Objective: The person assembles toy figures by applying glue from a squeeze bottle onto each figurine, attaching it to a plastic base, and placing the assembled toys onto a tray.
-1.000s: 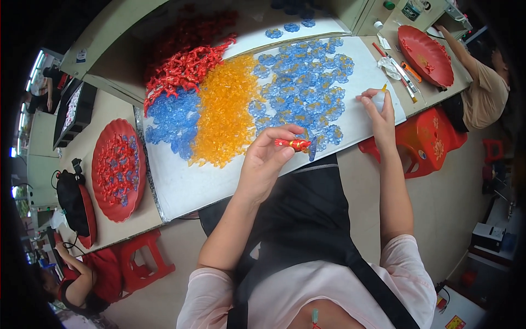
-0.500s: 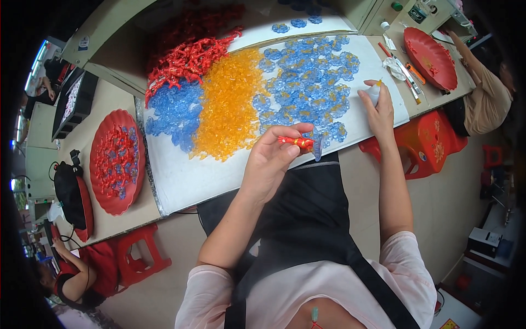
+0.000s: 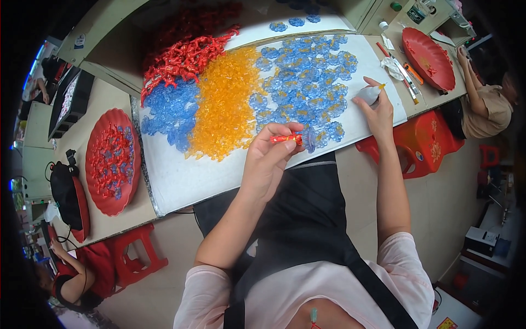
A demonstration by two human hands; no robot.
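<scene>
My left hand (image 3: pixel 269 159) is closed on a small red figurine (image 3: pixel 282 138) with gold marks, held over the table's near edge. A clear blue flower-shaped piece (image 3: pixel 310 140) sits at the figurine's right end. To the right, my right hand (image 3: pixel 379 112) grips a white squeeze bottle (image 3: pixel 369 95) with a yellow tip, above the white sheet (image 3: pixel 178 189). Between and beyond the hands lie many blue flower-shaped pieces (image 3: pixel 307 82) with yellow bits on them. Further left spread a heap of small amber pieces (image 3: pixel 224 104), a pile of plain blue pieces (image 3: pixel 171 112) and a heap of red figurines (image 3: pixel 183 60).
A red scalloped tray (image 3: pixel 137 181) with joined red and blue pieces stands at the left; another red tray (image 3: pixel 430 52) is at the far right. Near it lie an orange cutter (image 3: pixel 412 74), a brush (image 3: pixel 415 98) and crumpled tissue (image 3: pixel 391 68). Other people sit at both sides.
My left hand has turned the figurine slightly and shifted it a little left. The bottle in my right hand has tilted, its tip swinging rightward. The whole view has moved slightly.
</scene>
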